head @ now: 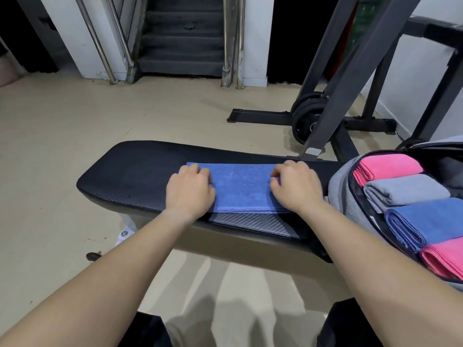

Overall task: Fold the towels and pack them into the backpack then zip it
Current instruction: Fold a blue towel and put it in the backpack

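A blue towel (241,187), folded into a wide strip, lies flat on the black padded bench (140,176). My left hand (191,190) rests on its left end with fingers curled at the far edge. My right hand (295,187) sits on its right end, fingers curled at the cloth. To the right, the grey backpack (342,194) lies open on the bench. Inside it are several folded towels in a row: a pink one (390,166), a grey one (408,191), a blue one (431,220) and another pink one (446,259).
A dark metal rack frame (350,78) with black weight plates (304,116) stands behind the bench at the right. Beige floor spreads to the left and front. A staircase (183,41) with steel rails rises at the back.
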A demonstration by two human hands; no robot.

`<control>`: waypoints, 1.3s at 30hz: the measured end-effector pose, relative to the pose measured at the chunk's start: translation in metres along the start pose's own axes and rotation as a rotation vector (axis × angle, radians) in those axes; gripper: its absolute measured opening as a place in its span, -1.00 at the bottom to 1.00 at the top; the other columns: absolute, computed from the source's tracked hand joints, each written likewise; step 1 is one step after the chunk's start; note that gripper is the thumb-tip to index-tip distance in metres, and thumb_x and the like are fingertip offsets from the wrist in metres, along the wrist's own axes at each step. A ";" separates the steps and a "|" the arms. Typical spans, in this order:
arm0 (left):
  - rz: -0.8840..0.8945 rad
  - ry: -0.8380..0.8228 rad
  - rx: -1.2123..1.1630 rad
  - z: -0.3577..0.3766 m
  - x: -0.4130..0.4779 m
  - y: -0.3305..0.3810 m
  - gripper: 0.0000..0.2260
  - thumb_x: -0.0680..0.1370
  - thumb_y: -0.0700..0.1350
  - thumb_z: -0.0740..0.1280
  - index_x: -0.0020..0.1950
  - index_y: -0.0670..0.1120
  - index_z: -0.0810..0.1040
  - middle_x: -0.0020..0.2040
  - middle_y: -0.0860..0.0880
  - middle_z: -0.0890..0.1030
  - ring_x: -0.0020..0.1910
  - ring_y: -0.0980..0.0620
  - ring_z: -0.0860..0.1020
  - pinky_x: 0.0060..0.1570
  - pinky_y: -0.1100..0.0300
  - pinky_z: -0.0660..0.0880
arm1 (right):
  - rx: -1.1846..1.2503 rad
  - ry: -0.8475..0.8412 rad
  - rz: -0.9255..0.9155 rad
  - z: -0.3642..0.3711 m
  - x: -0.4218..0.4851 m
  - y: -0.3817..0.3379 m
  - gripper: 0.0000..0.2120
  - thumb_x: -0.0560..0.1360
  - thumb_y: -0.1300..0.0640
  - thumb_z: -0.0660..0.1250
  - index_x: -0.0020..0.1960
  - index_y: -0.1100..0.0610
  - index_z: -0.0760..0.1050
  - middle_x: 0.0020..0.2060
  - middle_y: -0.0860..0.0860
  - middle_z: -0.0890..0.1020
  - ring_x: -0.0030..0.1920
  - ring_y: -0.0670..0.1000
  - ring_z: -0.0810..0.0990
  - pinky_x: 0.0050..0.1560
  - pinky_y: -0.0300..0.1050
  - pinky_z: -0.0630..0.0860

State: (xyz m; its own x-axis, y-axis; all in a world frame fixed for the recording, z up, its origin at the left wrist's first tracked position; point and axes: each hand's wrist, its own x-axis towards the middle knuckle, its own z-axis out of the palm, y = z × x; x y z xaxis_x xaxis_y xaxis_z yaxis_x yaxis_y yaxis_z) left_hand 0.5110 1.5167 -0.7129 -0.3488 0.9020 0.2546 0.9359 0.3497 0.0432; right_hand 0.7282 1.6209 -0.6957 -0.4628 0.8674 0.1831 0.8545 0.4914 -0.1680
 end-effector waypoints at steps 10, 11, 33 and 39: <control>0.091 -0.299 -0.142 0.047 0.035 0.044 -0.51 0.71 0.06 -0.09 0.64 0.01 0.02 0.65 0.03 -0.03 0.62 -0.01 -0.09 0.56 -0.06 -0.08 | 0.028 -0.276 -0.147 0.059 0.031 -0.028 -0.46 0.71 -0.04 -0.09 0.64 0.08 -0.04 0.64 0.02 -0.05 0.62 0.04 -0.08 0.59 0.05 -0.10; 0.094 -0.310 -0.143 0.050 0.035 0.043 -0.50 0.70 0.09 -0.10 0.65 0.03 -0.02 0.65 0.04 -0.07 0.62 0.00 -0.12 0.57 -0.06 -0.11 | 0.017 -0.299 -0.138 0.061 0.030 -0.026 -0.44 0.70 -0.10 -0.13 0.65 0.04 -0.09 0.63 -0.01 -0.11 0.62 0.01 -0.14 0.59 0.06 -0.15; -0.156 -0.241 -0.132 0.022 -0.002 -0.042 -0.56 0.68 0.12 0.04 0.56 0.08 0.23 0.54 -0.04 0.30 0.48 -0.12 0.27 0.38 -0.03 0.30 | -0.055 -0.292 -0.004 0.035 0.005 0.008 -0.35 0.64 -0.29 -0.17 0.64 -0.04 -0.14 0.62 0.01 -0.21 0.61 0.07 -0.25 0.58 0.14 -0.24; -0.275 -0.224 -0.327 0.006 0.003 -0.030 -0.68 0.58 -0.03 0.29 0.34 0.09 0.44 0.25 -0.06 0.45 0.18 -0.14 0.47 0.11 0.03 0.42 | -0.034 -0.387 -0.212 0.031 0.002 -0.008 -0.38 0.63 -0.29 -0.01 0.63 -0.16 -0.07 0.63 -0.05 -0.16 0.62 0.05 -0.18 0.59 0.12 -0.18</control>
State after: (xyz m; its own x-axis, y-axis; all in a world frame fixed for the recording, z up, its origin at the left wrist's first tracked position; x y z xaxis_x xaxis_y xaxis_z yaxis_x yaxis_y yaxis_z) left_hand 0.4810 1.5105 -0.7192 -0.5545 0.8319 -0.0214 0.7614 0.5175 0.3905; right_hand 0.7132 1.6217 -0.7240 -0.6774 0.7164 -0.1670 0.7354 0.6645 -0.1327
